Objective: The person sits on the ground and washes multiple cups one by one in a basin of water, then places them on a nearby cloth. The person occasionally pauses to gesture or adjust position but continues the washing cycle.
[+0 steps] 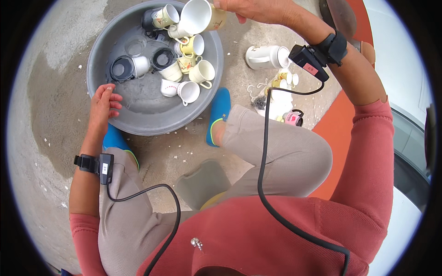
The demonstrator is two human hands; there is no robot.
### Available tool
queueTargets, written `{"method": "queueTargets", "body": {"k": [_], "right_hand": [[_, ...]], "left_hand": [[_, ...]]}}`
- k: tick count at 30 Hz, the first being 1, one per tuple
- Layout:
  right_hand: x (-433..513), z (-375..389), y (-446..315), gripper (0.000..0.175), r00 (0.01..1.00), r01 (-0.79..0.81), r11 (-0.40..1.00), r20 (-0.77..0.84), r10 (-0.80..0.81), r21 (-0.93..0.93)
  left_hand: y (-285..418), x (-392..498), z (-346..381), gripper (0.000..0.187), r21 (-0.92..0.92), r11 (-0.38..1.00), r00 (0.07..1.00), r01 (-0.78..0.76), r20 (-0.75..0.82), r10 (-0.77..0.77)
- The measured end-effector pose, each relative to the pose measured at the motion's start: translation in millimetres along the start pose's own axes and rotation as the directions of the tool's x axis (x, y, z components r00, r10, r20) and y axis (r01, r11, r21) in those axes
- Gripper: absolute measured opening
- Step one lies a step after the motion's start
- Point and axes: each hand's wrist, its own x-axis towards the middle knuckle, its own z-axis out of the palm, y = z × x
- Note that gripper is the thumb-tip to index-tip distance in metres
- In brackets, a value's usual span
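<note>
My right hand (253, 9) grips a large cream ceramic mug (217, 16) above the far right rim of a round grey plastic basin (152, 127). The mug's white inside faces left. My left hand (105, 101) is by the basin's near left rim, its fingers apart and nothing in them. Inside the basin, yellow and white patterned cups cluster at the right, among them a cream cup (202, 72) and a white cup (188, 92). Farther left lie a white cup (141, 66), dark round containers (122, 68) and a clear glass (135, 46).
A white lidded jug (264, 57) lies on the concrete right of the basin. Below it are small cups (280, 84), a dark scouring pad (259, 102) and a pink mug (292, 118). My blue shoes (220, 110) flank the basin's near side. Black cables hang from both wrists.
</note>
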Motion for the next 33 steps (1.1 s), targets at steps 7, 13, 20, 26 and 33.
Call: {"method": "queueTargets", "body": {"k": [7,13,20,26,33], "right_hand": [[-163.4,14.0,107.4,0.021,0.941,-0.137,0.986,-0.321,0.102,-0.089],[-319.8,123.6,239.1,0.016,0.471,-0.353,0.615,-0.434,0.768,0.705],[-372.8,246.0,384.9,0.008,-0.047,0.072,0.147,-0.144,0.989,0.987],[-356.0,290.3,451.7,0.003,-0.166,0.358,0.029,0.033,0.986,0.933],[-338.6,321.2,487.3,0.004,-0.134,0.441,-0.012,0.079,0.988,0.898]], "left_hand": [[-8.6,8.3,-14.1,0.026,0.040,0.999,1.000,-0.024,-0.006,0.024],[-8.8,7.7,-21.2,0.024,0.064,0.998,1.000,-0.006,-0.021,0.007],[46.4,-7.0,-8.6,0.021,0.313,0.949,0.998,0.039,0.025,-0.049],[106.5,-16.8,6.4,0.022,0.456,0.890,1.000,0.003,0.010,-0.008],[134.4,-34.1,28.4,0.021,0.534,0.844,0.998,0.057,-0.009,-0.062]]}}
